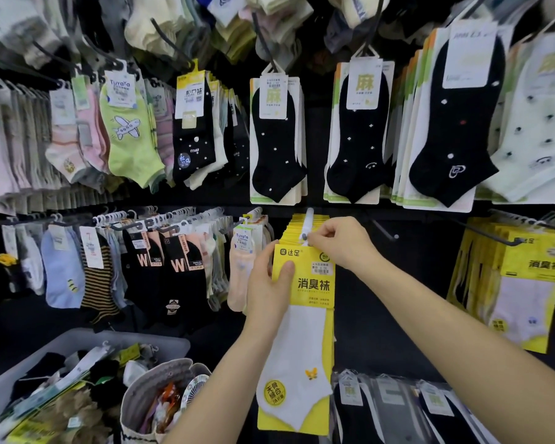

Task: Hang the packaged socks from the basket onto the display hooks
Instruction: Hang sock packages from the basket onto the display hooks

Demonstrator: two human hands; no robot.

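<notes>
Yellow-carded white sock pack (305, 293), centre frame at the white plastic hook (309, 221), seems light, with a stiff card and a limp sock. Left hand (268, 283) grips the card's edge; right hand (342, 243) pinches its top tab, the sensible hold.

Single head-worn wide-angle view. It faces forward and slightly downward, close to the display wall (414, 267), which fills the frame. The basket (125, 336) sits at 8 o'clock.

Black display wall (414, 283), hooks (309, 219) loaded with packaged socks (277, 139); grey basket (161, 342) below-left.
</notes>
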